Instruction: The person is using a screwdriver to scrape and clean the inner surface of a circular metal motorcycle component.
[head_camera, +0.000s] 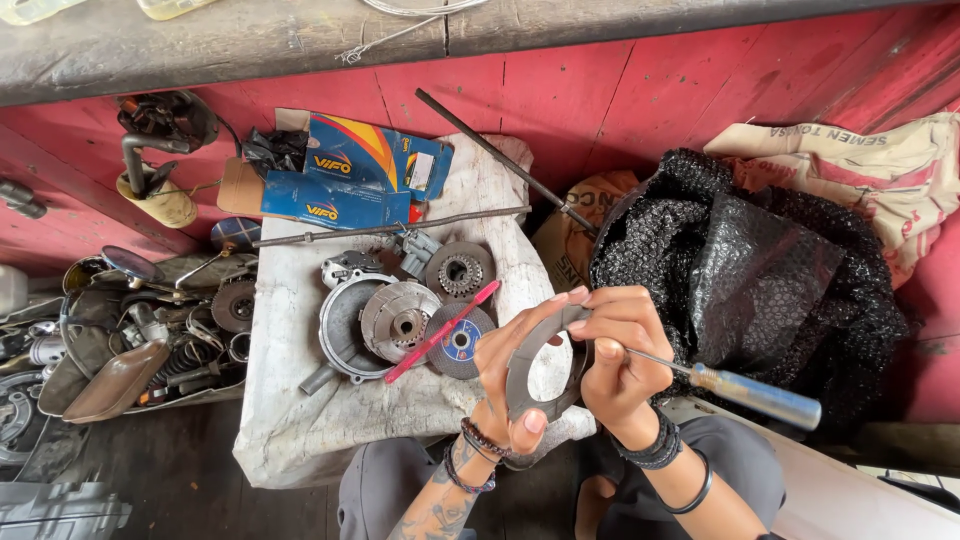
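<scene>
Down over the lap, the left hand (512, 372) is curled around a flat grey metal ring-shaped plate (524, 380), thumb on its lower edge and fingers over the top. Just beside it, the right hand (620, 362) is closed on a screwdriver with a blue-grey handle (757, 395), its tip at the ring's upper rim. Behind them, a worn white cloth (300, 430) carries round grey clutch parts (398, 318) and a red pencil-like stick (442, 331).

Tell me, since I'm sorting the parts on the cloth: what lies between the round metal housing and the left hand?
In the head view, a grinding disc with a blue centre and a red rod across it lie between the housing and the left hand.
</scene>
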